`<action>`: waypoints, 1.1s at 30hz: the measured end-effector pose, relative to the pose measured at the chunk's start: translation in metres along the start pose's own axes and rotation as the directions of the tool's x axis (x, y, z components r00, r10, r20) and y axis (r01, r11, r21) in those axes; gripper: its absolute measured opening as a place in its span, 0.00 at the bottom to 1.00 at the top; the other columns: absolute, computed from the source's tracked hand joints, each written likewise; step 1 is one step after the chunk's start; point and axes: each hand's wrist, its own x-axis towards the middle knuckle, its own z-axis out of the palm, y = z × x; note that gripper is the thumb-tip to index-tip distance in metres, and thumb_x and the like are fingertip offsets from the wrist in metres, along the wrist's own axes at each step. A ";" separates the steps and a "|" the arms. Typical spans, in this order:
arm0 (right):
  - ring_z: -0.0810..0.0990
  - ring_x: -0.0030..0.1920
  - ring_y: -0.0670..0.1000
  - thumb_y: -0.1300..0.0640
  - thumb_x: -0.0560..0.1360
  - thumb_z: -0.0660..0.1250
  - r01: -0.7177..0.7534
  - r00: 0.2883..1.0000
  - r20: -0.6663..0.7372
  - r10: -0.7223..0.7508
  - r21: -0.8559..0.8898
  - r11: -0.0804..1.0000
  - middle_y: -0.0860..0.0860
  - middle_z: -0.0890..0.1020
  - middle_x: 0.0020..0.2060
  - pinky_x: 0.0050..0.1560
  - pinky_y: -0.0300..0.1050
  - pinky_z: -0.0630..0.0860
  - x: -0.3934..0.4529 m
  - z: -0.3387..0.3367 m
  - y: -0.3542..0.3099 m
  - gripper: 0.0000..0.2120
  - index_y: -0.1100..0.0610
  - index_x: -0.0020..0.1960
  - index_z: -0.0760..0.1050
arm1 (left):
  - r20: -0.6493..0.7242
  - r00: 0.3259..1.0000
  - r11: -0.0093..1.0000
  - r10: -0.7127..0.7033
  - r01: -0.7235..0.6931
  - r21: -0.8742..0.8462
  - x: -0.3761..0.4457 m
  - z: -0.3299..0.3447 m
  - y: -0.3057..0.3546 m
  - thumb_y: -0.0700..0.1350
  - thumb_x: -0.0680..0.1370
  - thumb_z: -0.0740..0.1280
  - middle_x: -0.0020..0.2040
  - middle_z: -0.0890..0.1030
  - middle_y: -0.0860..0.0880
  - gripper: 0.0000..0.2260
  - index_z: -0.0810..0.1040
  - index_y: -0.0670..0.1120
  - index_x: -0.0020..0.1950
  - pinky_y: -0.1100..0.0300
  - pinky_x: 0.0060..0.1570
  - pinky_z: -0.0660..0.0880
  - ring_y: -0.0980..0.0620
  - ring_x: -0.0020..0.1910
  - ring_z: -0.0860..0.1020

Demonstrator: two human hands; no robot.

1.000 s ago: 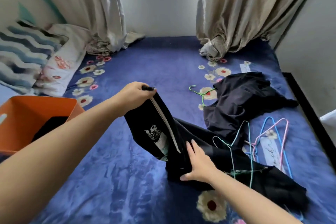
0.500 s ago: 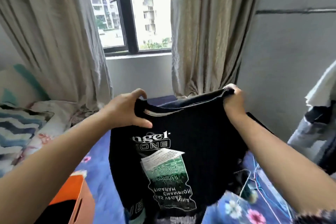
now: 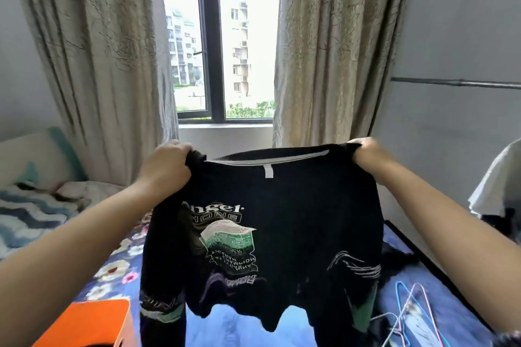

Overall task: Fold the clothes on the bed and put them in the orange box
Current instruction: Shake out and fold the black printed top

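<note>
A black T-shirt (image 3: 296, 220) with a white and green print hangs spread in the air above the bed. My left hand (image 3: 166, 166) grips its left shoulder and my right hand (image 3: 369, 158) grips its right shoulder, both at chest height. The collar with a white tag faces me. The orange box (image 3: 93, 321) stands at the lower left on the bed, below my left forearm. Another dark garment (image 3: 400, 259) lies on the bed at the right, partly hidden behind the shirt.
The blue flowered bed cover (image 3: 242, 327) spreads below the shirt. Several wire hangers (image 3: 408, 310) lie at the lower right. Striped pillows (image 3: 31, 217) rest at the left. Beige curtains (image 3: 112, 65) frame the window (image 3: 220, 45). Hanging clothes (image 3: 499, 191) are at the right edge.
Both hands lifted the black T-shirt off the bed and spread it wide by the shoulders. The view rose from the bed to the window.
</note>
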 end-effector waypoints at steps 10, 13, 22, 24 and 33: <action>0.81 0.39 0.55 0.54 0.76 0.63 -0.041 0.800 0.588 0.115 -0.138 0.990 0.57 0.83 0.39 0.43 0.47 0.77 -0.023 -0.008 -0.013 0.11 0.60 0.41 0.78 | 0.708 0.685 0.932 -0.171 0.346 -0.110 -0.025 -0.020 -0.015 0.24 0.68 0.48 0.39 0.80 0.37 0.21 0.80 0.38 0.41 0.62 0.25 0.74 0.41 0.35 0.78; 0.83 0.35 0.48 0.34 0.60 0.73 0.073 0.551 0.784 0.287 -0.388 0.919 0.50 0.84 0.33 0.37 0.41 0.79 -0.034 -0.014 -0.014 0.28 0.59 0.42 0.78 | 0.803 0.572 0.957 -0.165 0.289 -0.010 -0.031 -0.020 -0.006 0.27 0.73 0.54 0.32 0.80 0.42 0.15 0.79 0.37 0.44 0.61 0.25 0.76 0.47 0.26 0.78; 0.81 0.29 0.46 0.56 0.77 0.62 0.039 0.484 0.734 0.476 -0.562 0.826 0.49 0.83 0.28 0.33 0.40 0.79 0.004 0.044 0.039 0.11 0.60 0.40 0.77 | 0.857 0.406 0.949 -0.316 0.153 0.277 -0.023 0.054 -0.011 0.35 0.78 0.54 0.38 0.78 0.42 0.12 0.77 0.37 0.49 0.64 0.26 0.73 0.49 0.28 0.76; 0.82 0.33 0.50 0.58 0.75 0.65 0.046 0.521 0.703 0.484 -0.589 0.807 0.50 0.83 0.30 0.43 0.46 0.79 0.021 0.079 0.057 0.07 0.60 0.40 0.77 | 0.849 0.422 0.939 -0.318 0.021 0.342 -0.017 0.087 -0.021 0.37 0.79 0.54 0.47 0.79 0.43 0.14 0.77 0.36 0.57 0.66 0.29 0.74 0.49 0.33 0.76; 0.74 0.56 0.59 0.54 0.78 0.55 0.112 0.738 0.575 0.354 -0.621 0.776 0.62 0.75 0.59 0.52 0.46 0.68 0.078 0.266 0.188 0.15 0.64 0.51 0.74 | 0.675 0.619 0.901 -0.402 0.135 0.412 -0.015 0.278 -0.107 0.36 0.77 0.57 0.60 0.76 0.39 0.11 0.74 0.39 0.57 0.54 0.53 0.72 0.41 0.59 0.75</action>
